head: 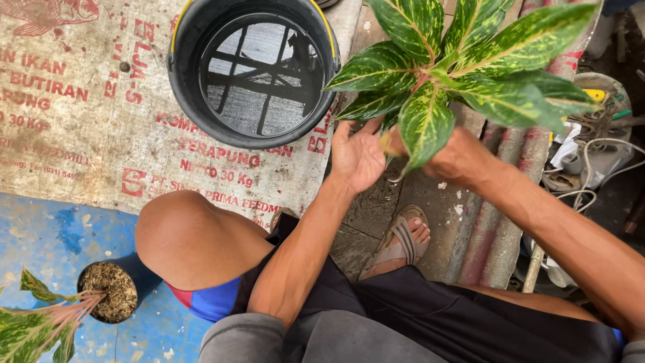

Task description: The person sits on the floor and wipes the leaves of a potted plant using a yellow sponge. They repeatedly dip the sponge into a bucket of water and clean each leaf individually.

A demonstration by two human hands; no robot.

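- I see the left hand (357,156) open, palm up, fingers spread & loosely curled, right under the variegated plant (457,64).
- Right hand (451,156) sits just beside the left, mostly hidden behind a drooping leaf; can't tell its grip, though it's at the base of the plant's stems.
- Plant is held up above both hands, top right of view; green-yellow leaves w/ pinkish midribs fan out over them.
- Black bucket (183,74) w/ water stands on a printed sack (80,121), just left of the plant, near the left hand but apart.
- Sandalled foot (403,243) below the hands, on concrete.
- 2nd potted plant (107,292) bottom left, well apart, on a blue floor.
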